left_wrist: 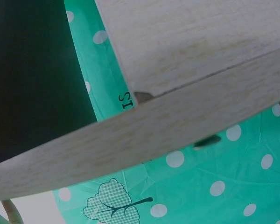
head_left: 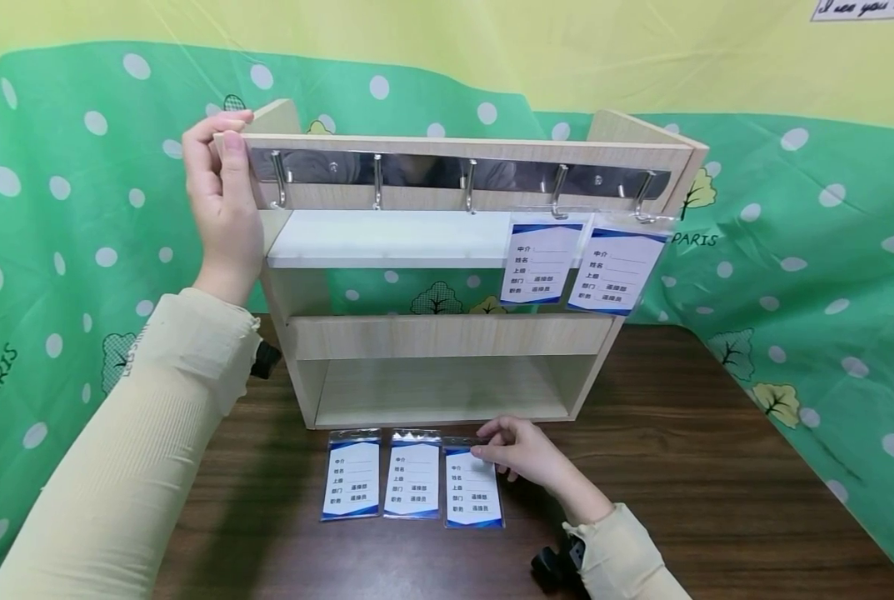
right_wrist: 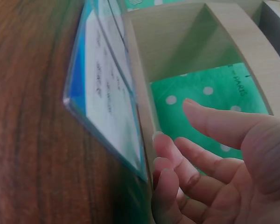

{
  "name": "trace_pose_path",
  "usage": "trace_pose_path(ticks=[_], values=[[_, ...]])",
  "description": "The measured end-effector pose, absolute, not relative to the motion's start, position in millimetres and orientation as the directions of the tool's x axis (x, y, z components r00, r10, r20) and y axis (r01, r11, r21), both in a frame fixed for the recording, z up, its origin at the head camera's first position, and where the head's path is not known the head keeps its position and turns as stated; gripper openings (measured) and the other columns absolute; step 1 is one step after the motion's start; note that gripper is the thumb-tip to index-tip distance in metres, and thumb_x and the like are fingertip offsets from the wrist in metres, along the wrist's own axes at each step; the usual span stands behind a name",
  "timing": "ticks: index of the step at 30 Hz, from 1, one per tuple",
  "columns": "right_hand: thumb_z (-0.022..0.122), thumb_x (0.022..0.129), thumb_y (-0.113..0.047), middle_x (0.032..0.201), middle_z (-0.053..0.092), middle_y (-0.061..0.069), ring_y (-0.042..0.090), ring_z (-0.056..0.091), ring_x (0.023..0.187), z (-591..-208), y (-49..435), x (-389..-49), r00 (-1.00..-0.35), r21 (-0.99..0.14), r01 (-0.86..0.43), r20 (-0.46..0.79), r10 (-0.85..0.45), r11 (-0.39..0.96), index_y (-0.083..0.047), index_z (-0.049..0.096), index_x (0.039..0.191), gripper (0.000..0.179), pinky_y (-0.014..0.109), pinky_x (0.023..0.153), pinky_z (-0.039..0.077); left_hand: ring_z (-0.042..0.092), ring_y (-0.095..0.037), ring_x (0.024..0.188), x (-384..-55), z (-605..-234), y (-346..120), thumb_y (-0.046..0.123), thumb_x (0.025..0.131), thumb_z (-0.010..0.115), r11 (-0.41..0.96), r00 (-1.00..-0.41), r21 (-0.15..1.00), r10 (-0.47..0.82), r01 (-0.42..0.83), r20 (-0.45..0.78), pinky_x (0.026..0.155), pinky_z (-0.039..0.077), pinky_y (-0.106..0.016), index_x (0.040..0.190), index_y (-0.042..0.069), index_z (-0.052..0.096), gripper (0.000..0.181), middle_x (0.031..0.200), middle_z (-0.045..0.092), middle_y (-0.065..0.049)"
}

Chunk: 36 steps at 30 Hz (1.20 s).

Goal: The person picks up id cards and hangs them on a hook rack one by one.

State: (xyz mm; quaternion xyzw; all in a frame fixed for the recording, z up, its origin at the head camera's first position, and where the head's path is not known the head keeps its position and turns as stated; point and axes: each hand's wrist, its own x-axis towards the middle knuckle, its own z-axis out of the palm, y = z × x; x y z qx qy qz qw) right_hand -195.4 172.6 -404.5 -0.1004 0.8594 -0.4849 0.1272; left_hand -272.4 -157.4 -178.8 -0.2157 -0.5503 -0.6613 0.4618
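Observation:
My left hand [head_left: 225,200] grips the upper left corner of a small wooden shelf [head_left: 447,337], thumb on the front. In the left wrist view, wooden boards of the shelf [left_wrist: 130,140] fill the middle. On the table, the rightmost of three badge holders [head_left: 473,492] lies just beside my right hand [head_left: 517,452], whose fingertips are at its upper right edge. The right wrist view shows the right hand [right_wrist: 210,172] with thumb spread from loosely bent fingers, nothing between them, and a badge holder [right_wrist: 109,98] to their left.
A metal strip with several hooks [head_left: 432,169] runs along the shelf's top; two badge holders [head_left: 542,262] hang from its right hooks. The other two badge holders [head_left: 352,479] lie in a row on the dark wooden table [head_left: 716,467]. Green dotted cloth [head_left: 791,250] stands behind.

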Motion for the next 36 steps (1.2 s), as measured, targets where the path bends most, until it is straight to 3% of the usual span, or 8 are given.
trace_pose_path(ticks=[25, 36], values=[[0.078, 0.082, -0.013, 0.074, 0.060, 0.003, 0.013, 0.053, 0.059, -416, 176, -199, -0.926, -0.853, -0.027, -0.175, -0.333, 0.522, 0.007, 0.063, 0.113, 0.040, 0.030, 0.053, 0.049, 0.055, -0.014, 0.103, -274, -180, -158, 0.008, 0.103, 0.039, 0.031, -0.494, 0.542, -0.370, 0.840, 0.787, 0.093, 0.040, -0.023, 0.110, 0.013, 0.056, 0.019, 0.117, 0.060, 0.002], [0.082, 0.075, -0.006, 0.067, 0.053, -0.001, 0.011, 0.049, 0.055, -419, 170, -199, -0.949, -0.785, -0.062, -0.145, -0.280, 0.617, 0.001, 0.066, 0.107, 0.036, 0.026, 0.048, 0.045, 0.056, -0.014, 0.103, -272, -178, -157, 0.007, 0.103, 0.039, 0.023, -0.488, 0.534, -0.374, 0.845, 0.789, 0.093, 0.040, -0.023, 0.109, 0.013, 0.056, 0.019, 0.114, 0.061, 0.002]])
